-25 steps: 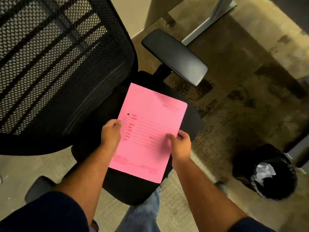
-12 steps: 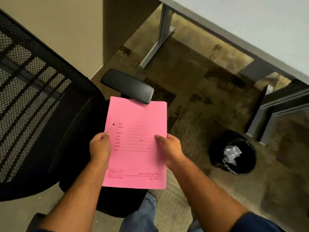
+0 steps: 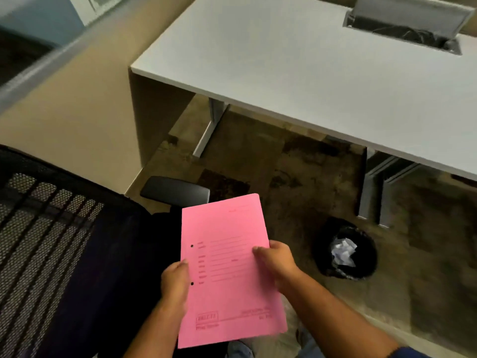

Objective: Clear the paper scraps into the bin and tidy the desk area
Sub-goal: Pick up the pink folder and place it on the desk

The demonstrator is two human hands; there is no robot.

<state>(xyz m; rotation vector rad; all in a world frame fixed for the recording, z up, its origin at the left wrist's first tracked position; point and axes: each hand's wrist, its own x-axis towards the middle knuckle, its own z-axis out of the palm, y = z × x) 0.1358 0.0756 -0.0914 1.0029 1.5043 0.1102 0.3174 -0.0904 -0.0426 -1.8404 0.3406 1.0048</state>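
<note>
A pink file folder (image 3: 227, 264) with printed lines is held flat in front of me, above the chair seat. My left hand (image 3: 175, 282) grips its left edge and my right hand (image 3: 277, 262) grips its right edge. To the right, on the carpet, stands a black-lined bin (image 3: 346, 251) with crumpled white paper scraps (image 3: 343, 251) inside. The white desk (image 3: 322, 73) fills the upper right, its top bare.
A black mesh office chair (image 3: 46, 244) with an armrest (image 3: 175, 189) stands at my left. A beige partition wall (image 3: 77, 104) lies behind it. Grey desk legs (image 3: 374, 195) stand near the bin. A cable tray opening (image 3: 402, 29) sits at the desk's far edge.
My view has lifted from the chair seat up to the desk top. The folder stays in both hands and has shifted right, away from the chair back, tilting slightly.
</note>
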